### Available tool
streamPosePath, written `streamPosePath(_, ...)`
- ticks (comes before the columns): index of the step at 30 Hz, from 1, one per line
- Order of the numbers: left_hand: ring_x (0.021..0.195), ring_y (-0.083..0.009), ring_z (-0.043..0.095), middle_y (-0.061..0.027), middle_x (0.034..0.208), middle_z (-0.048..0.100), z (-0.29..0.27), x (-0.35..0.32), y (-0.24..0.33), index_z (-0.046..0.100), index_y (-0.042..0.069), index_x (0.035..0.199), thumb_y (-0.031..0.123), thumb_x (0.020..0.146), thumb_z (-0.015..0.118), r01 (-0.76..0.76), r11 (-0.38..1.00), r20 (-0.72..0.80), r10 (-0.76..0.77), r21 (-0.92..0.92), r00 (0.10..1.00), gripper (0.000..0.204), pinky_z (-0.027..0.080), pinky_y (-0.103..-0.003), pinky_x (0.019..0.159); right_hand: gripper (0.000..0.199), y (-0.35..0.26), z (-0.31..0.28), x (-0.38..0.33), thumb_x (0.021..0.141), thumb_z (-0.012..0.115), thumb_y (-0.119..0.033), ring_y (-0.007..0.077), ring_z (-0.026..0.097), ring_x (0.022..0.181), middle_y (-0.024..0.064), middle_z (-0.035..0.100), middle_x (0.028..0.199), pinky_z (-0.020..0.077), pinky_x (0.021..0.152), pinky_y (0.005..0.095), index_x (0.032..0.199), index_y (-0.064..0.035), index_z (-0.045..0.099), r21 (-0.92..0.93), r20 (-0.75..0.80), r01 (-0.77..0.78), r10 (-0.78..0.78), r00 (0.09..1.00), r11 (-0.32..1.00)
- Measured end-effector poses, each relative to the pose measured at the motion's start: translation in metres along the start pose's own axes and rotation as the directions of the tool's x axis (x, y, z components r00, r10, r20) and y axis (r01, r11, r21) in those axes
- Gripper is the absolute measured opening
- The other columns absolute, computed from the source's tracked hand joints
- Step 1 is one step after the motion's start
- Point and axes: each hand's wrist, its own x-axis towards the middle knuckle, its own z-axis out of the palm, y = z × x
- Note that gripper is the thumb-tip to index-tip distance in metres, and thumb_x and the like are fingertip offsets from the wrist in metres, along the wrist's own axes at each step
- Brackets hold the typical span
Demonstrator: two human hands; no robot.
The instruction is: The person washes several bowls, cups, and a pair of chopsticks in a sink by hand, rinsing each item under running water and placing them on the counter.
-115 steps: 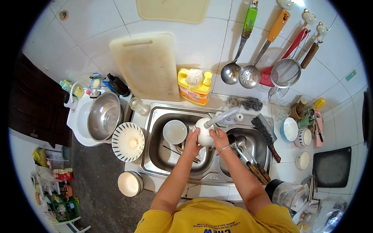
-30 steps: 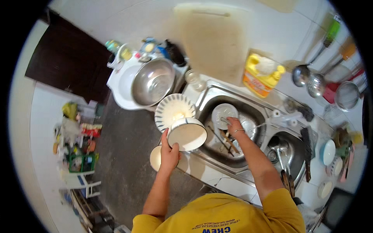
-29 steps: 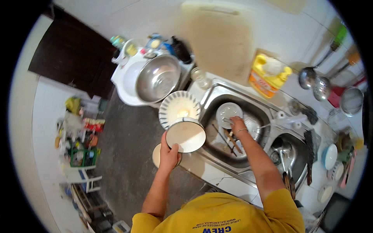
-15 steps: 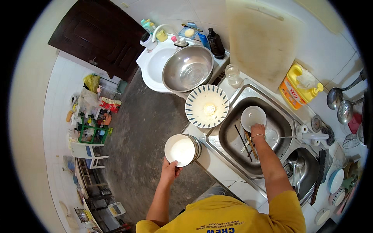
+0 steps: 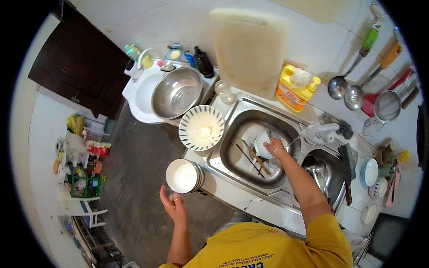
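In the sink's larger basin, my right hand grips the rim of a white bowl, which is tilted on its side. Black chopsticks and wooden chopsticks lie in the basin beside it. A thin stream of water runs from the white faucet close to my right hand. On the counter's left edge stands a stack of white bowls. Just below that stack, my left hand is empty with its fingers apart. A patterned plate with scraps on it sits behind the stack.
A metal basin rests over the white washbasin. Along the wall are a glass jar, a cutting board and a yellow detergent jug. Ladles hang at right. Utensils fill the smaller basin.
My left hand has let go of the bowl stack and drawn back from it. The bowl in my right hand has tipped from facing up onto its side. The whole view has shifted rightward.
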Motion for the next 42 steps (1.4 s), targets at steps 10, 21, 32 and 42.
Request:
streamPosePath(10, 0.104, -0.0241, 0.046, -0.0134, 0.126, 0.033, 0.232, -0.048, -0.015, 0.017, 0.013, 0.135, 0.036, 0.081, 0.059, 0.61, 0.791, 0.844, -0.359, 0.049, 0.398, 0.072, 0.046, -0.034, 0.074, 0.031, -0.038, -0.076, -0.117, 0.076, 0.059, -0.03, 0.0375, 0.055, 0.083, 0.0199, 0.058, 0.088, 0.0439, 0.072, 0.0412, 0.087, -0.0015, 0.058, -0.255, -0.127, 0.325, -0.365, 0.922, 0.911)
streamPosePath(21, 0.105, -0.0263, 0.049, -0.0136, 0.117, 0.042, 0.224, 0.044, -0.058, 0.027, 0.003, 0.126, 0.06, 0.074, 0.056, 0.729, 0.455, 0.425, -0.603, -0.511, 0.675, 0.082, 0.042, -0.04, 0.084, 0.016, -0.042, -0.081, -0.152, 0.072, 0.061, -0.018, 0.0312, 0.054, 0.073, 0.0127, 0.054, 0.076, 0.0423, 0.064, 0.0416, 0.075, -0.0047, 0.053, -0.472, -0.306, 0.446, -0.616, 0.726, 0.761)
streamPosePath(32, 0.057, -0.0228, 0.061, -0.0182, 0.083, 0.059, 0.206, 0.08, -0.085, 0.042, -0.004, 0.11, 0.001, 0.08, 0.037, 0.595, 0.625, 0.291, -0.525, -0.506, 0.8, 0.03, 0.051, -0.025, 0.042, 0.017, -0.037, -0.123, -0.168, 0.074, 0.06, -0.018, 0.0321, 0.051, 0.071, 0.013, 0.052, 0.073, 0.0407, 0.062, 0.0413, 0.075, -0.004, 0.051, -0.524, -0.272, 0.481, -0.673, 0.688, 0.703)
streamPosePath(42, 0.067, -0.0259, 0.063, -0.0175, 0.092, 0.059, 0.287, 0.002, -0.111, 0.043, -0.003, 0.113, -0.001, 0.079, 0.041, 0.753, 0.651, 0.725, -0.565, 0.098, 0.394, 0.035, 0.054, -0.028, 0.046, 0.015, -0.049, -0.13, -0.186, 0.074, 0.06, -0.017, 0.0335, 0.052, 0.072, 0.0141, 0.054, 0.076, 0.0411, 0.062, 0.042, 0.078, -0.0035, 0.054, -0.442, -0.273, 0.494, -0.636, 0.721, 0.749)
